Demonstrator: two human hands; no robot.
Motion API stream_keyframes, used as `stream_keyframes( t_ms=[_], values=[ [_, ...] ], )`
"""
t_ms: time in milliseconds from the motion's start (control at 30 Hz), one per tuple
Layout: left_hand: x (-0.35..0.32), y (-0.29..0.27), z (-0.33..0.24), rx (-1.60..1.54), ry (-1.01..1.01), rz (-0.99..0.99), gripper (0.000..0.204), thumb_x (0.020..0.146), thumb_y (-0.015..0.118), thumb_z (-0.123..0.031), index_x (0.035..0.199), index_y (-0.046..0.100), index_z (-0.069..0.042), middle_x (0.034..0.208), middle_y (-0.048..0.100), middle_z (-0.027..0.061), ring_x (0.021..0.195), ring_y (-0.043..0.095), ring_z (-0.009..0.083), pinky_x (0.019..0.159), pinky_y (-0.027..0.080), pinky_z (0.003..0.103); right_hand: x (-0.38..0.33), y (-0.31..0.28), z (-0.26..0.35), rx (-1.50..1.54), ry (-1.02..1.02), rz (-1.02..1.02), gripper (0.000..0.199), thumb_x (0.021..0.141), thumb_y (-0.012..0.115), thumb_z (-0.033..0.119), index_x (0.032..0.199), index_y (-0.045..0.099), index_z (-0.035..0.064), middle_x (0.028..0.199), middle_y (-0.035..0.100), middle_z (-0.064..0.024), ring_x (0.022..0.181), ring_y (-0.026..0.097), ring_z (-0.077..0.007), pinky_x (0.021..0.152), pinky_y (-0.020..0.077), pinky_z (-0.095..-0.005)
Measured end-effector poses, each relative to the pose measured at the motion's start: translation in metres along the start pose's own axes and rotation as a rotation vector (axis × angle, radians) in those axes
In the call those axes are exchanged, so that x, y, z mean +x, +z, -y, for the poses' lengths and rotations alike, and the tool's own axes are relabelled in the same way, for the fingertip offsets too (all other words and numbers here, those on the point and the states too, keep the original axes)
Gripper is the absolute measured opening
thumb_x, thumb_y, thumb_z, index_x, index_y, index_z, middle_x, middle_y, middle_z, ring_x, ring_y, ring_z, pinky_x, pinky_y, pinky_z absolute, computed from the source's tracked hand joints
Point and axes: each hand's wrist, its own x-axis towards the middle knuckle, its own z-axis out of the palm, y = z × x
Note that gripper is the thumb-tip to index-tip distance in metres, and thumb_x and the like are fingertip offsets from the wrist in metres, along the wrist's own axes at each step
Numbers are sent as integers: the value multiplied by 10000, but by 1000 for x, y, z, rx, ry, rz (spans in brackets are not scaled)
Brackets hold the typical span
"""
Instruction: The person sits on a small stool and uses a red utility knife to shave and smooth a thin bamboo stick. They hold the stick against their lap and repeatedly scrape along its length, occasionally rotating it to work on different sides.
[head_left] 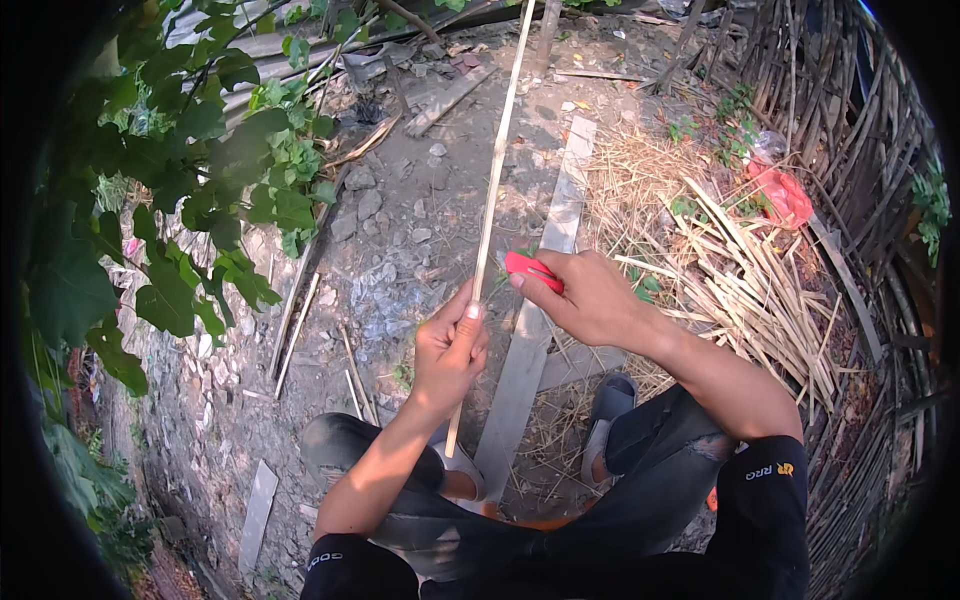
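Note:
My left hand (450, 345) is closed round a long, thin, pale wooden strip (497, 150). The strip runs from between my knees up past the top edge of the picture, and its lower end sticks out below my fist. To the right of it, my right hand (590, 297) grips a red-handled cutter (530, 270). The cutter's handle points toward the strip with a small gap between them; its blade is too small to make out. Below both hands a grey wooden board (530, 345) lies lengthwise on the ground.
A heap of split wooden strips (765, 290) lies on the right, beside straw-like shavings (640, 190). Beyond it are a red plastic bag (780, 193) and a stick fence (850, 110). Leafy branches (170, 200) hang at the left. Stones (365, 205) and loose sticks (297, 335) litter the ground.

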Motion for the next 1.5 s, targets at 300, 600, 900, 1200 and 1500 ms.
stream_keyframes(
  t_ms=[300,600,900,1200,1500],
  values=[
    [-1,-9,12,148,-149,-30,493,1129,514,-229,1594,436,-86,651,385,-98,537,340,7,482,289,215,1,32,-15,56,-39,164,477,1031,608,468,830,625,35,559,577,-195,579,634,-448,569,493,-528],
    [11,-24,36,141,-201,23,478,1122,518,-186,1572,457,-37,676,412,-107,547,350,4,491,291,212,21,55,-49,-144,56,184,526,1033,603,505,872,683,11,583,588,-223,600,631,-459,592,491,-529],
    [4,-9,35,201,-254,72,480,1105,556,-169,1546,474,3,703,430,-85,602,410,11,525,341,223,35,17,-94,-169,303,0,603,1034,579,553,864,716,-9,626,603,-239,650,639,-452,659,498,-518],
    [-61,-7,14,12,-189,740,492,1115,536,-170,1584,442,-57,684,427,-60,611,398,34,551,357,222,8,-100,-215,-94,602,-778,720,1045,499,641,667,525,28,538,431,-27,527,427,-174,533,356,-412],
    [-36,-22,37,-110,-214,142,484,1122,501,-128,1600,433,-110,627,377,-72,507,326,30,468,295,235,-52,-86,-169,342,452,-717,307,1009,711,378,909,627,100,592,366,119,476,298,-13,442,187,-238]
  ],
)
